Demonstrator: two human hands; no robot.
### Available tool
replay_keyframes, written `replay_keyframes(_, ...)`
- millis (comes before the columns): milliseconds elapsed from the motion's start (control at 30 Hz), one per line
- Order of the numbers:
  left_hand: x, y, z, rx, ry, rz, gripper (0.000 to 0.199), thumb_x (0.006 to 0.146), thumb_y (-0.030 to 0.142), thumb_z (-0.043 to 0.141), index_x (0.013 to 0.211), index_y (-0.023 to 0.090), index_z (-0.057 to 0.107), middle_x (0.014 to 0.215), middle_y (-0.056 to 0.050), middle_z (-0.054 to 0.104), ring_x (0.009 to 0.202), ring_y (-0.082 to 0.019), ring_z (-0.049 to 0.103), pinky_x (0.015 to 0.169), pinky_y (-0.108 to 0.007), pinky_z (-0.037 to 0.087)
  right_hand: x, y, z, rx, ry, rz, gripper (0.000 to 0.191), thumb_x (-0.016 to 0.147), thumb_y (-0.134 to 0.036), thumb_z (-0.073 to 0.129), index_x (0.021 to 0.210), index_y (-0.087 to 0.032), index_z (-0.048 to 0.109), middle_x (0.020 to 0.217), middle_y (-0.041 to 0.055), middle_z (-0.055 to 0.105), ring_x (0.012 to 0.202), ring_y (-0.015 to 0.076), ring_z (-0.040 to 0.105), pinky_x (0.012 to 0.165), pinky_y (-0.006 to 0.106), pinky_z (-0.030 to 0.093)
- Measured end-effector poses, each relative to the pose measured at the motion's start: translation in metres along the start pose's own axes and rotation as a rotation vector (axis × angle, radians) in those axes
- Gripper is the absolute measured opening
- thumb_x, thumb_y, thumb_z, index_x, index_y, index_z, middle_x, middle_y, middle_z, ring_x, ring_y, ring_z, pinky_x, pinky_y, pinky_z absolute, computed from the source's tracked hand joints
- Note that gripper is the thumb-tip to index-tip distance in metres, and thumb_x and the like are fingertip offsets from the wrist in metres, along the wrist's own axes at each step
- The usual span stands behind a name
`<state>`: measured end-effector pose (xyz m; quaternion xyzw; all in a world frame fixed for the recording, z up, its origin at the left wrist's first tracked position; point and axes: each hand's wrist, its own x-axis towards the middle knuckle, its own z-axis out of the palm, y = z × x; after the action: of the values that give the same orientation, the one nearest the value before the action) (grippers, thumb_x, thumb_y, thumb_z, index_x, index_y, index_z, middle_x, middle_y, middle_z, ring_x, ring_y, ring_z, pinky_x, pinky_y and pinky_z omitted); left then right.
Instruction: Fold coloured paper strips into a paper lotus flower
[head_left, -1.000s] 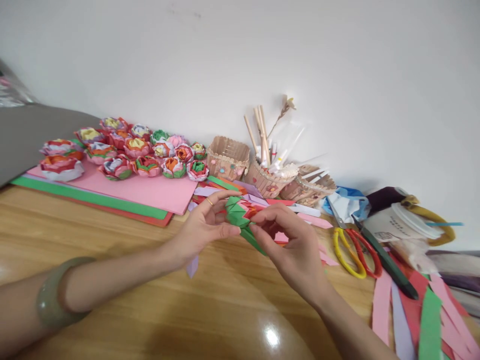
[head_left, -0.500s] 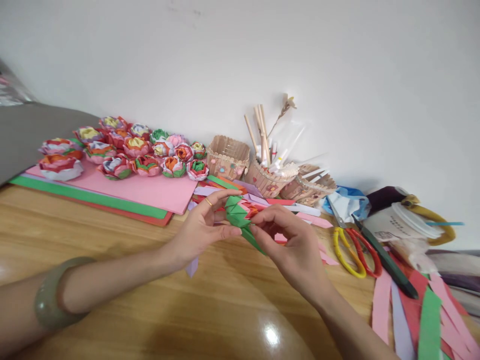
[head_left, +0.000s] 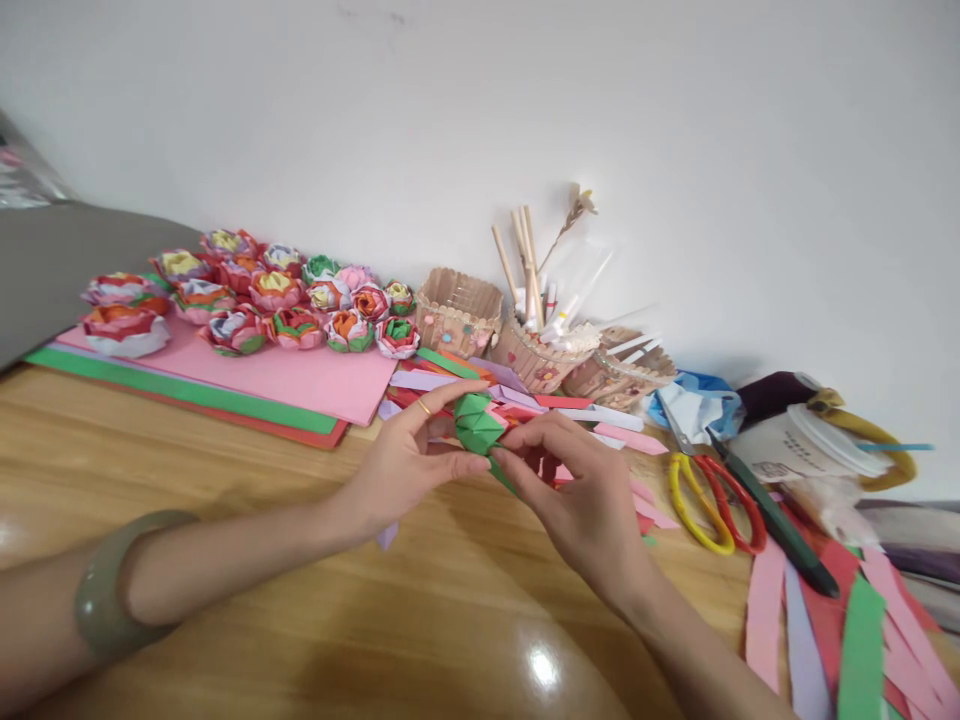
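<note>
A small folded paper flower (head_left: 477, 424), green on its outer side with pink and red showing at the right, is held up between both hands over the table. My left hand (head_left: 420, 450) grips it from the left, forefinger along the top and thumb below. On the other side, the fingertips of my right hand (head_left: 577, 480) pinch its right edge, covering part of it. A green strip end (head_left: 504, 474) sticks out beneath. Just behind the hands lie several folded paper strips (head_left: 495, 375) in purple, orange, red and pink.
Finished paper flowers (head_left: 276, 288) crowd a stack of coloured sheets (head_left: 330, 385) at the left. Baskets (head_left: 459, 315), one holding sticks, line the wall. To the right are scissors (head_left: 701, 500), a dark green utility knife (head_left: 780, 525), a lidded cup (head_left: 806, 445) and cut strips (head_left: 859, 650).
My right hand has shifted slightly left and closer to my left hand, covering more of the flower's right side. Less of the green strip below shows.
</note>
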<state>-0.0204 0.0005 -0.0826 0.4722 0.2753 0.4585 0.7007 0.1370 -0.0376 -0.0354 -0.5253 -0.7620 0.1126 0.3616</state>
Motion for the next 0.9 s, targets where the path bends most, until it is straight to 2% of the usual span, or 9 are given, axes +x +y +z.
replay_keyframes(100,-0.001,0.002,0.001,0.003,0.001,-0.004,0.054,0.068,0.02,0.075,0.118,0.026,0.055,0.089,-0.002,0.068,0.088,-0.02,0.064,0.083,-0.034,0.048,-0.004,0.0,0.004,-0.174,0.088,-0.122,0.008,0.082,-0.016,0.058,0.074,-0.017,0.061,0.069,0.0033,0.064,0.052,0.0107,0.055,0.046,0.023,0.042)
replay_keyframes(167,-0.002,0.004,0.002,0.012,0.013,-0.005,0.052,0.069,0.02,0.074,0.116,0.025,0.055,0.089,-0.001,0.068,0.087,-0.019,0.063,0.081,-0.032,0.048,-0.005,0.0,0.005,-0.178,0.101,-0.133,0.009,0.081,-0.015,0.057,0.074,-0.017,0.061,0.069,0.003,0.064,0.05,0.0103,0.055,0.045,0.022,0.042)
replay_keyframes(400,-0.001,0.005,0.003,0.002,0.037,-0.002,0.047,0.067,0.019,0.075,0.109,0.024,0.057,0.092,-0.001,0.069,0.088,-0.019,0.064,0.081,-0.032,0.049,0.002,-0.004,0.0,0.193,-0.054,0.254,0.01,0.076,-0.016,0.052,0.069,-0.018,0.058,0.055,-0.0025,0.056,0.047,0.0103,0.05,0.043,0.021,0.038)
replay_keyframes(567,0.0,0.005,0.003,0.004,0.071,-0.008,0.048,0.066,0.019,0.076,0.109,0.023,0.056,0.095,-0.001,0.068,0.083,-0.017,0.064,0.077,-0.031,0.05,0.006,-0.004,-0.005,0.383,-0.186,0.355,0.013,0.077,-0.018,0.051,0.07,-0.017,0.062,0.052,-0.0037,0.053,0.045,0.0089,0.045,0.039,0.019,0.034)
replay_keyframes(733,0.001,0.003,0.002,-0.009,0.057,0.015,0.049,0.064,0.018,0.076,0.109,0.021,0.055,0.093,-0.002,0.067,0.086,-0.018,0.063,0.078,-0.03,0.05,0.007,-0.003,-0.007,0.285,-0.133,0.202,0.012,0.078,-0.017,0.053,0.069,-0.017,0.061,0.059,-0.0019,0.055,0.05,0.0089,0.047,0.043,0.019,0.037)
replay_keyframes(900,0.001,0.0,0.002,-0.023,0.055,0.015,0.048,0.064,0.018,0.076,0.108,0.021,0.056,0.092,-0.001,0.067,0.086,-0.017,0.064,0.078,-0.03,0.05,0.001,0.0,0.0,0.017,-0.038,-0.036,0.013,0.08,-0.012,0.051,0.07,-0.016,0.059,0.061,-0.0002,0.056,0.053,0.01,0.052,0.049,0.02,0.041)
